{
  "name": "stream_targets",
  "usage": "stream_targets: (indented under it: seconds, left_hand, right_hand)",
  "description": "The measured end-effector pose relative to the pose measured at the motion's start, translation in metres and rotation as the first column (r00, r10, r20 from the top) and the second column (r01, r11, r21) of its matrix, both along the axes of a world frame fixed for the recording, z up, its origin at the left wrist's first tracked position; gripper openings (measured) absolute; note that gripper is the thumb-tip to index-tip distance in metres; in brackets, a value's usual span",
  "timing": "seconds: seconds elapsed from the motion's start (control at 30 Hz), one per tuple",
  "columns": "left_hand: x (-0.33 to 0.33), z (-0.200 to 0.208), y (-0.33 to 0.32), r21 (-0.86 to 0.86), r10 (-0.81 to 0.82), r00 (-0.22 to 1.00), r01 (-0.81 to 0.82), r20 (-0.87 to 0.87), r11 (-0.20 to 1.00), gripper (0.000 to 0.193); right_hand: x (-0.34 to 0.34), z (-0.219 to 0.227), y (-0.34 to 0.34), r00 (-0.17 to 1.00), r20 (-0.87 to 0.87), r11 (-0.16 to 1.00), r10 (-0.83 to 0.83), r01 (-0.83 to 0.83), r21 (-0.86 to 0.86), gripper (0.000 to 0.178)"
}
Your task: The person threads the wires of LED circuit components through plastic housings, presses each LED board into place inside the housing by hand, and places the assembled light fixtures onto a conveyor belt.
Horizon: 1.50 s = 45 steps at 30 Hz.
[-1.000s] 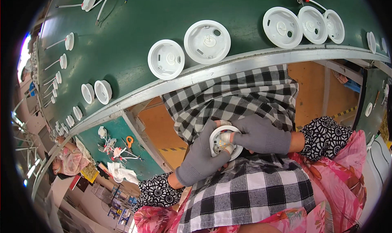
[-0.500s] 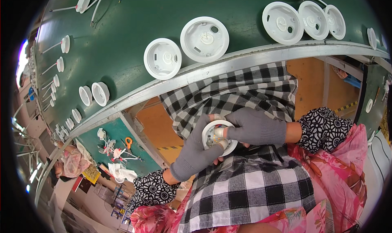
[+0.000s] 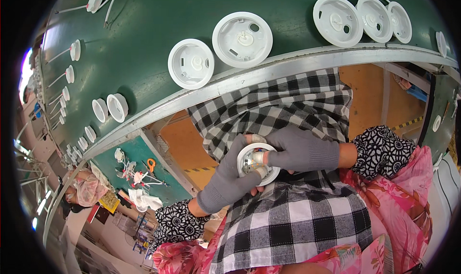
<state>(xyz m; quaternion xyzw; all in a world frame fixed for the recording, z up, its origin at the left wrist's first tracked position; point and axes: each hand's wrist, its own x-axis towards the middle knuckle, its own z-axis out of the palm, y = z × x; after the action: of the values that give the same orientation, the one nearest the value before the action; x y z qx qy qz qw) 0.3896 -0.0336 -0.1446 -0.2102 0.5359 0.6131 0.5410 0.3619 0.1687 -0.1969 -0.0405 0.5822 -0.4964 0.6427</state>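
Observation:
A small round white plastic housing (image 3: 272,176) rests between my hands above my lap, over a black-and-white checked cloth. Its inside faces up and shows small parts, some of them coloured, too small to name. My left hand (image 3: 233,175), in a grey glove with bare or wrapped fingertips, grips the rim from the left, its thumb reaching inside. From the right, my right hand (image 3: 302,151), gloved the same way, holds the other side and presses its pale-wrapped thumb into the housing. The fingers underneath are mostly hidden.
Beyond my lap runs a green work surface (image 3: 144,29) with a metal edge (image 3: 273,66). Larger white round housings (image 3: 259,45) stand along it, and several smaller ones with cables line the left. Orange-handled scissors (image 3: 151,164) and wired parts lie on a lower green table (image 3: 108,156). Another person (image 3: 89,190) is at far left.
Both hands keep nearly the same hold on the housing, thumbs still inside it. The view has shifted slightly, so the bench sits a little higher in the picture.

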Motion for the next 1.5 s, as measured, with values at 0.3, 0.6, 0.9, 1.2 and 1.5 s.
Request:
stream_targets:
  seconds: [0.3, 0.6, 0.9, 1.2, 1.5]
  left_hand:
    - [-0.003, 0.004, 0.008, -0.056, -0.134, 0.989, 0.13, -0.056, 0.99, 0.054]
    - [0.011, -0.005, 0.009, -0.049, 0.194, 0.967, -0.204, -0.168, 0.978, 0.054]
    - [0.032, -0.006, 0.025, -0.119, 0.326, 0.887, -0.381, -0.326, 0.917, 0.048]
    - [0.036, -0.02, 0.021, -0.091, 0.215, 0.834, -0.3, -0.508, 0.95, 0.049]
    - [-0.026, 0.007, 0.006, 0.207, 0.185, 0.972, -0.153, -0.143, 0.966, 0.055]
  right_hand:
    - [-0.002, -0.01, 0.006, 0.976, 0.218, 0.996, 0.023, -0.003, -0.092, 0.042]
    - [0.018, 0.001, 0.007, 0.905, 0.063, 0.876, -0.421, 0.424, -0.231, 0.032]
    - [0.031, 0.005, -0.008, 0.808, -0.282, 0.852, -0.517, 0.517, -0.083, 0.023]
    - [0.034, 0.005, -0.006, 0.841, -0.189, 0.853, -0.507, 0.521, 0.033, 0.025]
    - [-0.032, 0.007, 0.019, 0.918, -0.279, 0.957, -0.281, 0.246, -0.155, 0.035]
